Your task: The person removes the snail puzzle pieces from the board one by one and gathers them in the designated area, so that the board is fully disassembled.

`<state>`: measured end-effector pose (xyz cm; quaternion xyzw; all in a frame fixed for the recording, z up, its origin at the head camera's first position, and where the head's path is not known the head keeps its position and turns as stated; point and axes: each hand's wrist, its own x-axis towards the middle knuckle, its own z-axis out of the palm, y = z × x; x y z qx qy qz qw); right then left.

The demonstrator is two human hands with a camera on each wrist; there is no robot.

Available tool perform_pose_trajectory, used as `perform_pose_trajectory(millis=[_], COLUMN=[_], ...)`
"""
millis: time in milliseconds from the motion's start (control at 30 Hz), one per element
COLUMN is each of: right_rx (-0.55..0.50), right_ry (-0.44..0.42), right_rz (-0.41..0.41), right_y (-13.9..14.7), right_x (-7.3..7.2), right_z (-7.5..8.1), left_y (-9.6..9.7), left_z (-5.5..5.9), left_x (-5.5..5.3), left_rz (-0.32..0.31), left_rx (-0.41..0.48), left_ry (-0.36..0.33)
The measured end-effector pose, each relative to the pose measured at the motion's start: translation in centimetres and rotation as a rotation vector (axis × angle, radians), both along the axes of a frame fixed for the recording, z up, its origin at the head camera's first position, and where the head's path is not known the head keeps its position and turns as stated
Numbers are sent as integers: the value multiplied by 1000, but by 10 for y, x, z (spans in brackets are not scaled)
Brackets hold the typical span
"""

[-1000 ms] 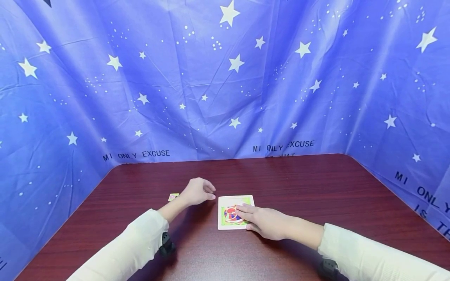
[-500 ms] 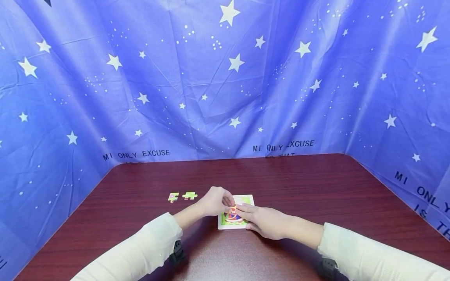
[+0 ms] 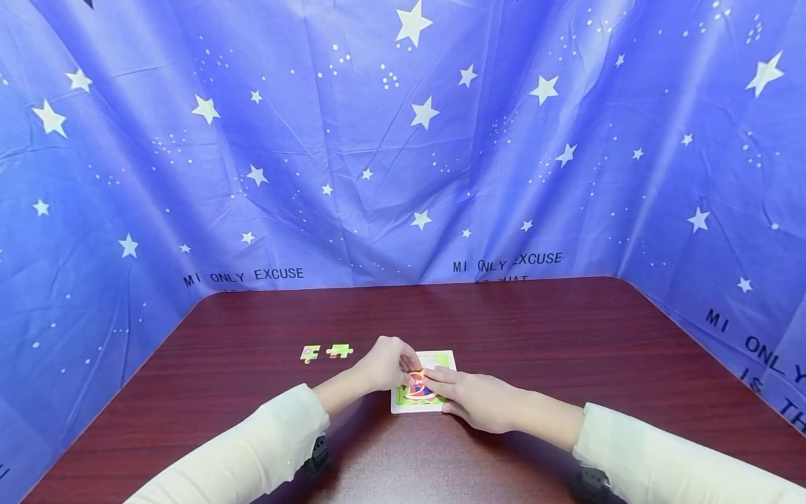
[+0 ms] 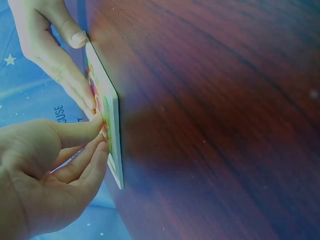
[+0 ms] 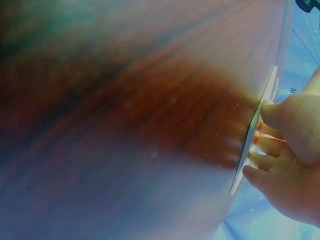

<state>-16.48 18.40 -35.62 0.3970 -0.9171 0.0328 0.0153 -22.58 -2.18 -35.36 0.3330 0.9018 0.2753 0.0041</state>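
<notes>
Puzzle board (image 3: 435, 355): lies flat on the table (image 3: 535, 329), in front of the person, roughly square from where I stand, so no long axis stands out
Left hand (image 3: 384, 365): over the board's left side, wrist bent, fingers curled and their tips down at the red and blue picture (image 3: 418, 387); the left wrist view shows thumb and fingertips at its surface, but I cannot tell whether they grasp a piece
Right hand (image 3: 483, 401): grasps nothing, fingers stretched across the picture from the right, thumb along the near edge; it looks to me like a steadying touch
Between the hands: fingertips just beside each other over the picture, leaving little room sideways there
Left loose piece (image 3: 308, 353): flat on the wood, left of the board and well apart from it
Right loose piece (image 3: 341, 351): just beside the other, a strip of wood between them, its long axis running left to right
Nearer hand: the left; both loose pieces lie to its left, beyond the wrist
Edges: the board's white far rim shows between the hands, and its near left corner is uncovered
Room: wood stretches between the loose pieces and the far table edge, and nearer the person too
</notes>
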Motion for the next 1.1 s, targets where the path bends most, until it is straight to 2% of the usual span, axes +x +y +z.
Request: perform_pose_trajectory(millis=[300,500,900,967,1100], right_rx=[-17,-20,2,3,7], right_ry=[-15,-5,-11,-15,-15], right_rz=[29,29,36,38,47], right_y=[4,5,4,4,5], right_x=[4,4,3,3,3], right_z=[1,0,3,4,5], left_y=[1,10,30,33,36], left_z=[3,7,12,13,13], left_x=[-2,-8,-4,-3,-5], left_rz=[28,118,233,274,389], left_rx=[-2,21,144,174,259], left_ry=[-49,-92,-314,-358,-488])
